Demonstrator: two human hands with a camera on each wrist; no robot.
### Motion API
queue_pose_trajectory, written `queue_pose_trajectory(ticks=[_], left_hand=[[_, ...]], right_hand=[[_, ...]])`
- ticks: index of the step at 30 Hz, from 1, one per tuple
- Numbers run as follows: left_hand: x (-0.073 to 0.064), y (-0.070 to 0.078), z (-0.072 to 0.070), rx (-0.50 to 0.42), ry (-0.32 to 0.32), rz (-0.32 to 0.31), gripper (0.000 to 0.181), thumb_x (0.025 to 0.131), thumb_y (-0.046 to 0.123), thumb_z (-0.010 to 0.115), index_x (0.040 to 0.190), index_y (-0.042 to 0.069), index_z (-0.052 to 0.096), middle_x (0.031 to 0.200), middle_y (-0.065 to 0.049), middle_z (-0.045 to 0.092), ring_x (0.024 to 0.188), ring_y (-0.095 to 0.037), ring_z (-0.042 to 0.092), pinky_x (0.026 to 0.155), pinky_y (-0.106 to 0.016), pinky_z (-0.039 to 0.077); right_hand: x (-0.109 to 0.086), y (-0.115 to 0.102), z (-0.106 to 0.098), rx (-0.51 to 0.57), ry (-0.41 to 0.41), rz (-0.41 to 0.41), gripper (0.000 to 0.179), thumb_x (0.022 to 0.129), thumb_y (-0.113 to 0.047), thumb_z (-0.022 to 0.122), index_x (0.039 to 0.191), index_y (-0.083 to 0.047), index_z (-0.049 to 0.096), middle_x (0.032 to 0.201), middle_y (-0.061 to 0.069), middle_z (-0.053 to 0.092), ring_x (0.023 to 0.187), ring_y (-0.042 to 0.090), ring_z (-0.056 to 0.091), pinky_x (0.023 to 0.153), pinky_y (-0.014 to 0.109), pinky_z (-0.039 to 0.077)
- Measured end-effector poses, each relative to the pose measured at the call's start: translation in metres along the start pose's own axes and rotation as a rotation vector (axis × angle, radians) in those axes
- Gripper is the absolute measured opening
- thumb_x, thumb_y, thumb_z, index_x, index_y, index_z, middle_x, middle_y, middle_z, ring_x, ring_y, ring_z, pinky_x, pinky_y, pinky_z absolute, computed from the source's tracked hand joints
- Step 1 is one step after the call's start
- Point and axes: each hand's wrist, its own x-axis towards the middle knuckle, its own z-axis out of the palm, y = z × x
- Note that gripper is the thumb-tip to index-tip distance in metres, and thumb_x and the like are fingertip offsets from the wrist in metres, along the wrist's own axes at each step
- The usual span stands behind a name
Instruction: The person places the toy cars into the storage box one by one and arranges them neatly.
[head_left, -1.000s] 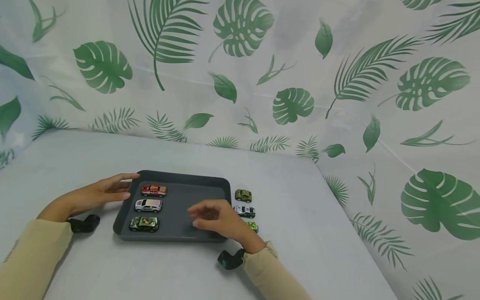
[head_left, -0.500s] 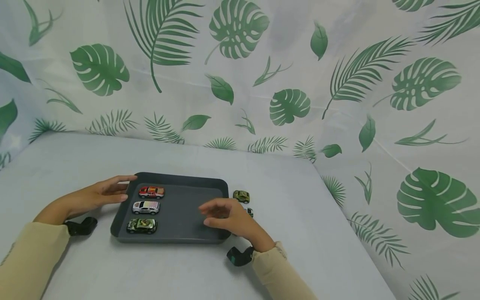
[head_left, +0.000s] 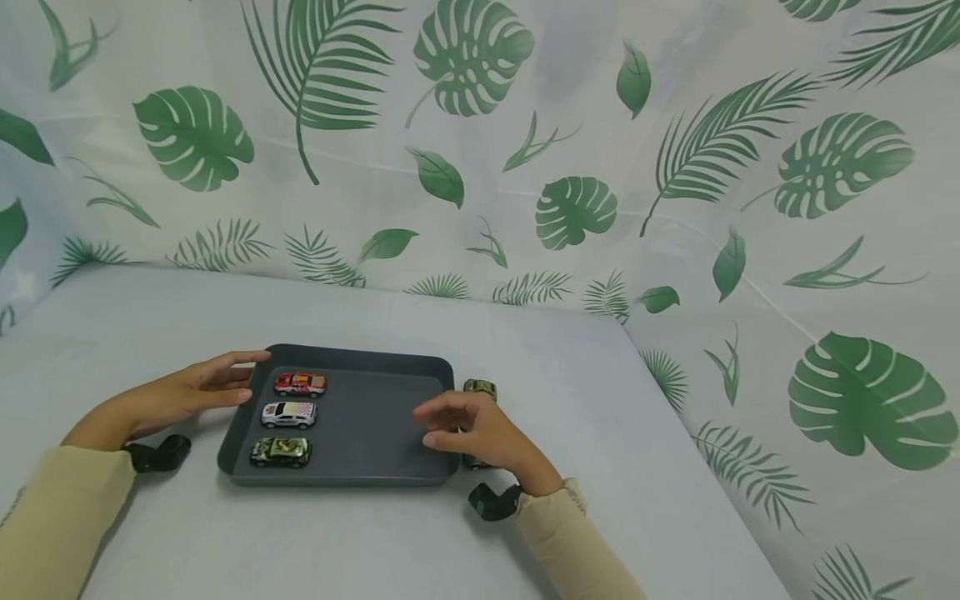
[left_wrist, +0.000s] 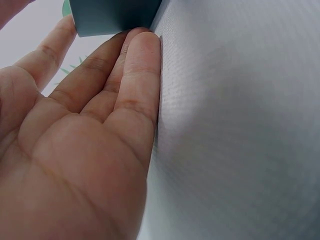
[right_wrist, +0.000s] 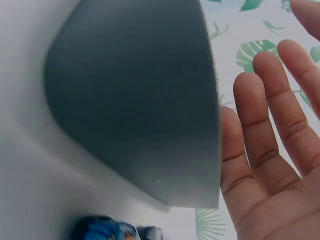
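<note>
A dark grey tray (head_left: 367,425) lies on the table. Down its left side stand a red toy car (head_left: 300,384), a white toy car (head_left: 289,414) and a camouflage toy car (head_left: 281,452). My left hand (head_left: 176,398) rests at the tray's left side, fingers touching its wall; in the left wrist view, the extended fingers (left_wrist: 140,75) reach the tray wall. Over the tray's right rim hovers my right hand (head_left: 480,433), loosely bent and holding nothing. It partly covers a green toy car (head_left: 481,387) and another car (head_left: 474,462) outside the tray.
The white tabletop (head_left: 600,467) extends around the tray. Behind it hangs a leaf-printed cloth (head_left: 480,200). At the bottom of the right wrist view, a blurred blue object (right_wrist: 102,231) sits near the tray wall.
My right hand has moved right, from over the tray's inside to its right rim, now covering more of the cars there. The left hand stays at the tray's left side.
</note>
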Motion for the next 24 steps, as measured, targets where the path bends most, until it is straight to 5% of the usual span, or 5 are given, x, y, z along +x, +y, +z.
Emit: queue_pose_trajectory(ticks=[5,15,24], left_hand=[[0.000,0.001,0.000,0.006,-0.003,0.006,0.076,0.113,0.026,0.061,0.172,0.005,0.018,0.172,-0.041,0.013,0.154,-0.067,0.016,0.111,-0.082,0.032],[-0.001,0.002,-0.002,0.003,-0.006,0.012,0.075,0.113,0.026,0.060,0.171,0.003,0.019,0.170,-0.042,0.015,0.154,-0.066,0.018,0.113,-0.082,0.031],[0.000,-0.001,-0.002,-0.010,-0.007,-0.002,0.076,0.113,0.027,0.061,0.171,0.004,0.019,0.171,-0.041,0.014,0.154,-0.066,0.017,0.112,-0.083,0.030]], right_hand=[[-0.004,0.000,-0.010,-0.031,0.053,0.030,0.032,0.098,-0.001,0.075,0.129,0.008,0.072,0.126,0.030,0.070,0.112,0.038,0.070,0.094,0.035,0.059],[-0.006,0.001,-0.025,-0.060,0.099,0.066,0.033,0.099,0.000,0.073,0.130,0.011,0.070,0.127,0.032,0.069,0.106,0.014,0.069,0.091,0.031,0.058],[-0.007,0.007,-0.037,-0.100,0.122,0.099,0.034,0.101,-0.003,0.071,0.131,0.012,0.069,0.129,0.031,0.070,0.108,0.024,0.070,0.094,0.034,0.058]])
